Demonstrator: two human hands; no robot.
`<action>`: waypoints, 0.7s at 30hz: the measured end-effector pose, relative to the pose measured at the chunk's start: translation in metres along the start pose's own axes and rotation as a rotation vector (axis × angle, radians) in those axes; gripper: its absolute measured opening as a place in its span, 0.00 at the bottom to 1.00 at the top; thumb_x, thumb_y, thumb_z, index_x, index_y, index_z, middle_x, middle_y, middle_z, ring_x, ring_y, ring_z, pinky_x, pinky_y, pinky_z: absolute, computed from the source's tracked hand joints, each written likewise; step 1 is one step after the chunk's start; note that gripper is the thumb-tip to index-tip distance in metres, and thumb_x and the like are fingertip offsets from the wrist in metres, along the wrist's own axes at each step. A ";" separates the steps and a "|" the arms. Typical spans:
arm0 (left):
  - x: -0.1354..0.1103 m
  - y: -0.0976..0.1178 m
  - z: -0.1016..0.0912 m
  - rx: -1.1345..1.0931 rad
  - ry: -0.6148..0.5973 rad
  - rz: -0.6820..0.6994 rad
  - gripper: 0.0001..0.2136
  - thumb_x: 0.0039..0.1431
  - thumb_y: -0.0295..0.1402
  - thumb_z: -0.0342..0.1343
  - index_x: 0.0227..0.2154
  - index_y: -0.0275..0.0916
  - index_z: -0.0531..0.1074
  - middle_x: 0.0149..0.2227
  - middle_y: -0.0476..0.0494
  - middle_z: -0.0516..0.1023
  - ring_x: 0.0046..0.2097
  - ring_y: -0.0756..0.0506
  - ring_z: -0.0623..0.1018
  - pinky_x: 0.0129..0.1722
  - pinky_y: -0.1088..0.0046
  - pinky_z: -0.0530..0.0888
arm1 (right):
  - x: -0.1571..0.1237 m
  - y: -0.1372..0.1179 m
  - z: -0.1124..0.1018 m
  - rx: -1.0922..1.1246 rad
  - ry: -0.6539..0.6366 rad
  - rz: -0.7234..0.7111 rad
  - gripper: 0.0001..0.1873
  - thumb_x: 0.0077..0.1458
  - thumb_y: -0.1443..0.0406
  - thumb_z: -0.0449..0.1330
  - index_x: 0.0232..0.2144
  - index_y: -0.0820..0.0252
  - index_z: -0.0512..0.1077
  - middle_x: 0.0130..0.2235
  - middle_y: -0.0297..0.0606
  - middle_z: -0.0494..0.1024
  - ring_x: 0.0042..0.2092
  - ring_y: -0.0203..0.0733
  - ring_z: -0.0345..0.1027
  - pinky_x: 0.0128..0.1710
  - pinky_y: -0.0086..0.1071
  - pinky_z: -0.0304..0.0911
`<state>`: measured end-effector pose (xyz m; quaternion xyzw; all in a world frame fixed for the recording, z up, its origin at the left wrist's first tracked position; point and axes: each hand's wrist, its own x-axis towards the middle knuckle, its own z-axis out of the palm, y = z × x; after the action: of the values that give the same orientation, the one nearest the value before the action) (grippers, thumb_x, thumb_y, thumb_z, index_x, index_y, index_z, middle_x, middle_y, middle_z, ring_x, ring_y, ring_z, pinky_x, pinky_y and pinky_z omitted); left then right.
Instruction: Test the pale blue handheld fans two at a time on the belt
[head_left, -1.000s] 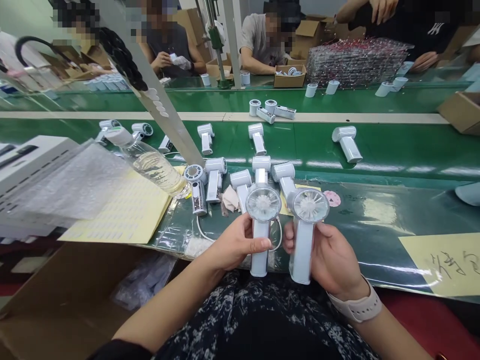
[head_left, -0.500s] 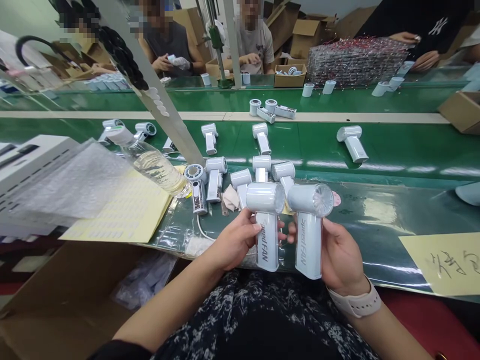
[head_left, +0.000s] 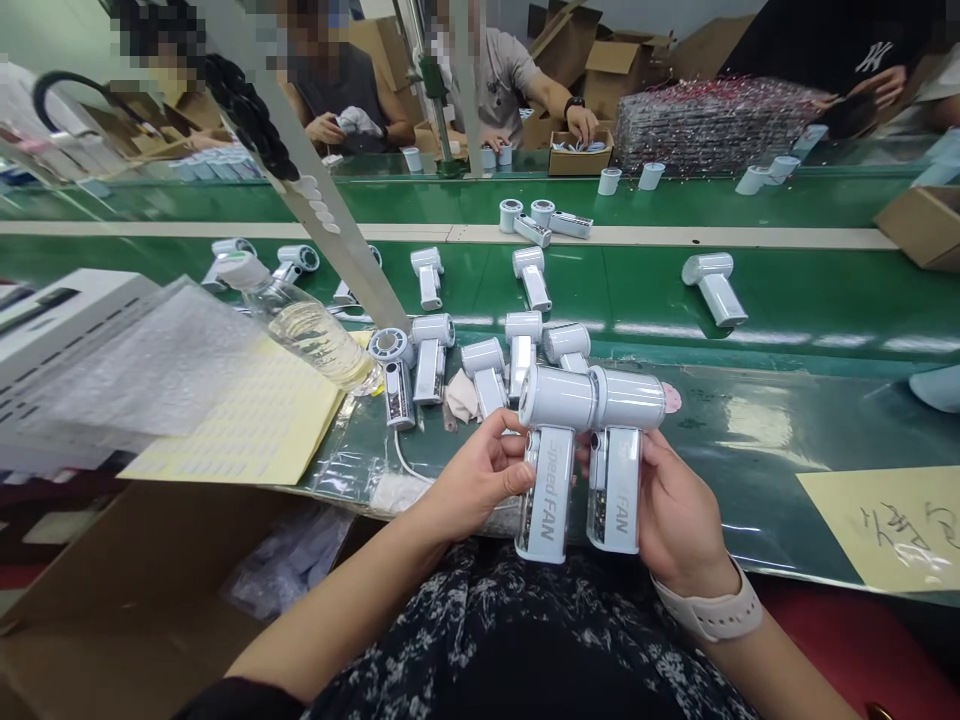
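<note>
Two white handheld fans are held side by side over the front edge of the bench. My left hand point(head_left: 480, 470) is closed on the left handheld fan point(head_left: 551, 490), thumb on its handle, which is marked "Speed FAN". Around the handle of the right handheld fan point(head_left: 616, 495) my right hand point(head_left: 686, 515) is closed; its handle shows "FAN". The two fan heads touch or overlap. Just beyond them several more fans stand on the bench, among them a fan with its round grille up point(head_left: 390, 350) and a lying fan point(head_left: 484, 370). A crumpled pinkish cloth point(head_left: 461, 397) lies among them.
A plastic bottle point(head_left: 315, 335) lies on yellow sheets point(head_left: 247, 430) at left, below a slanted post point(head_left: 330, 220). The green conveyor point(head_left: 622, 280) carries spaced fans. A yellow note point(head_left: 892, 530) lies at right, an open carton point(head_left: 90, 590) below left. Co-workers sit opposite.
Both held fans have turned, showing their dark handle sides, and their heads have come together. Fans on the near belt have shifted slightly right. A co-worker's hand has reached into a small box.
</note>
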<state>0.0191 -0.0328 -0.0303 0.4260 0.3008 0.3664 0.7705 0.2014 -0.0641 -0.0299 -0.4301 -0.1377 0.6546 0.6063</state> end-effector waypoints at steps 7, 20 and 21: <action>-0.001 0.001 -0.001 0.012 0.041 -0.033 0.27 0.46 0.48 0.71 0.42 0.40 0.65 0.45 0.35 0.84 0.48 0.36 0.83 0.45 0.58 0.79 | -0.002 -0.001 0.003 0.004 -0.043 0.010 0.20 0.57 0.60 0.57 0.52 0.54 0.73 0.34 0.36 0.84 0.37 0.52 0.79 0.38 0.46 0.76; -0.003 0.004 -0.002 -0.008 0.000 -0.038 0.26 0.46 0.46 0.71 0.40 0.41 0.64 0.41 0.39 0.84 0.43 0.39 0.84 0.42 0.63 0.78 | -0.005 -0.001 0.000 -0.016 -0.103 -0.011 0.21 0.57 0.59 0.58 0.53 0.49 0.71 0.39 0.37 0.84 0.42 0.54 0.79 0.42 0.50 0.75; -0.004 0.004 -0.003 0.010 0.005 -0.037 0.25 0.47 0.45 0.71 0.41 0.41 0.64 0.41 0.39 0.84 0.43 0.39 0.83 0.41 0.64 0.78 | -0.005 -0.001 -0.001 -0.025 -0.101 -0.036 0.20 0.57 0.59 0.59 0.53 0.49 0.71 0.40 0.37 0.84 0.43 0.54 0.78 0.43 0.49 0.75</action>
<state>0.0133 -0.0330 -0.0279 0.4235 0.3123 0.3515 0.7743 0.2022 -0.0692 -0.0284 -0.4015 -0.1837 0.6628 0.6048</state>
